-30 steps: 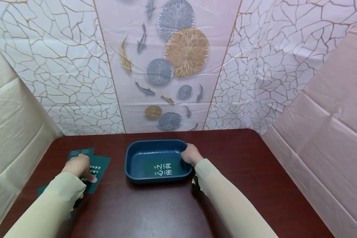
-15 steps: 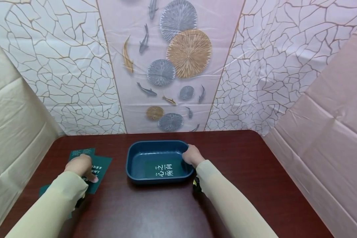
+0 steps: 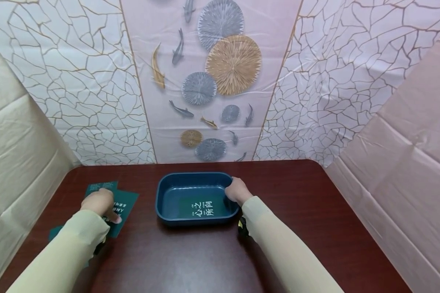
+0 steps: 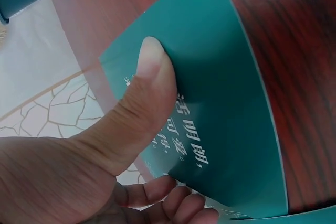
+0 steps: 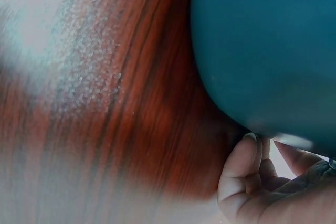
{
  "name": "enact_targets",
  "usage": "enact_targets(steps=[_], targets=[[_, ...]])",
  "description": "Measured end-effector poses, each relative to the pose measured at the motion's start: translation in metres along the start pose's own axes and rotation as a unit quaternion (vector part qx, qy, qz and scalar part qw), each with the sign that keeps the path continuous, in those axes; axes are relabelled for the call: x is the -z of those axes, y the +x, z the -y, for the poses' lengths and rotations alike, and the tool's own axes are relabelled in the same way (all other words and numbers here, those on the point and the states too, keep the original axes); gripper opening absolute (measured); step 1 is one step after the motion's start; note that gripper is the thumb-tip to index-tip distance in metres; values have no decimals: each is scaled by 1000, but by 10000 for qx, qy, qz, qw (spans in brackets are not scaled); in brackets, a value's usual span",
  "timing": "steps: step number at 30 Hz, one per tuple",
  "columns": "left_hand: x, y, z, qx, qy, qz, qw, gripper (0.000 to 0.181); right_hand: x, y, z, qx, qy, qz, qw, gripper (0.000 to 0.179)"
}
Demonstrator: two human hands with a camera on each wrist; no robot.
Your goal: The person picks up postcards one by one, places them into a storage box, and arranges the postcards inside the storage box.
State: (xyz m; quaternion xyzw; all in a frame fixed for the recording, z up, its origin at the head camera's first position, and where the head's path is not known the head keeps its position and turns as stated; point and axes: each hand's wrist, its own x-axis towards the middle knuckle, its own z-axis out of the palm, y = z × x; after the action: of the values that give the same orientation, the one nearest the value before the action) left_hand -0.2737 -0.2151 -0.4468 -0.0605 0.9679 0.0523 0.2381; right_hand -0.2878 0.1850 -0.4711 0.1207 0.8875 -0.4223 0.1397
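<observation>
My left hand (image 3: 100,202) is over a dark green printed card (image 3: 126,200) at the table's left. In the left wrist view the thumb lies across the card's face (image 4: 220,93), and the other fingers curl at its lower edge, pinching it. Another green card (image 3: 102,186) lies partly beneath it, towards the back. A further green piece (image 3: 54,232) shows beside the left sleeve. My right hand (image 3: 238,191) grips the right end of a dark blue rectangular tray (image 3: 190,222). Inside the tray lies a green card with white characters (image 3: 201,208). In the right wrist view the fingers bend against the tray's outer wall (image 5: 262,51).
The dark red wooden table (image 3: 161,260) has rounded back corners. Behind it hangs a patterned sheet (image 3: 205,118), with plain pale sheets (image 3: 407,154) closing off both sides. The tray stands near the table's back middle.
The view shifts very slightly; both hands, the cards and the tray keep their places.
</observation>
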Motion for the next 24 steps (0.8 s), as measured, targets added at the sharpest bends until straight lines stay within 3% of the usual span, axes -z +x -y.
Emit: enact_targets(steps=[9,12,19,24], targets=[[-2,-1,6,-337,-52,69,9994,85,0,-1,-3,-19,48,49,10000,56],[-2,-3,7,-426,-46,18,9991,85,0,-1,-3,27,20,33,10000,55],[-5,5,9,-73,-118,112,9998,93,-1,-1,0,87,-40,59,9999,56],[-3,4,10,-89,-114,164,9998,98,0,-2,2,42,-45,49,10000,55]])
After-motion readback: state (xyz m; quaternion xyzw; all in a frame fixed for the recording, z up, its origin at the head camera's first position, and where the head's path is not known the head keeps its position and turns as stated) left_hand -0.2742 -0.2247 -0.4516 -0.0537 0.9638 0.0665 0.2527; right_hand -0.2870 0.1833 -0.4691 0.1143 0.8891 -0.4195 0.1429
